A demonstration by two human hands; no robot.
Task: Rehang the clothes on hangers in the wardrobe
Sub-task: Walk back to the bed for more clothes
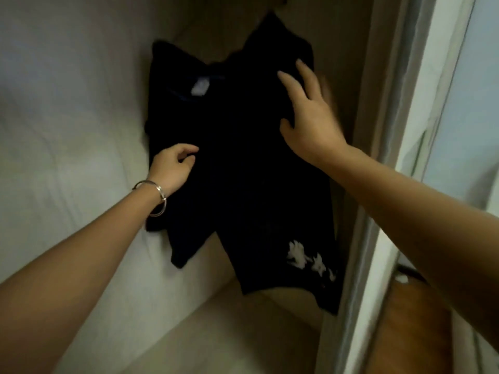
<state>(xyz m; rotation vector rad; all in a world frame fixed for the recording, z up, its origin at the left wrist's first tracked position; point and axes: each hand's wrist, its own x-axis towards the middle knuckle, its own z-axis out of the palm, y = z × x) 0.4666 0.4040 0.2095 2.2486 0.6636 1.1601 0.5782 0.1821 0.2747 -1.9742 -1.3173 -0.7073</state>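
Cloth like this black garment [243, 163] is going to handle light, soft and floppy, sagging wherever nothing is supporting it, so the shoulders beside the neck label [200, 87] are looking like the sensible places to take hold. It is hanging inside the wardrobe [81, 109], close to the back corner, its long axis running from the neck at top down to the hem (the end with the white print [305, 259]) at lower right. The right hand [307, 114] is lying spread and flat on the upper fabric, gripping nothing. The left hand [172, 164] is curling at the left edge, perhaps pinching a fold, though against such dark cloth I cannot tell.
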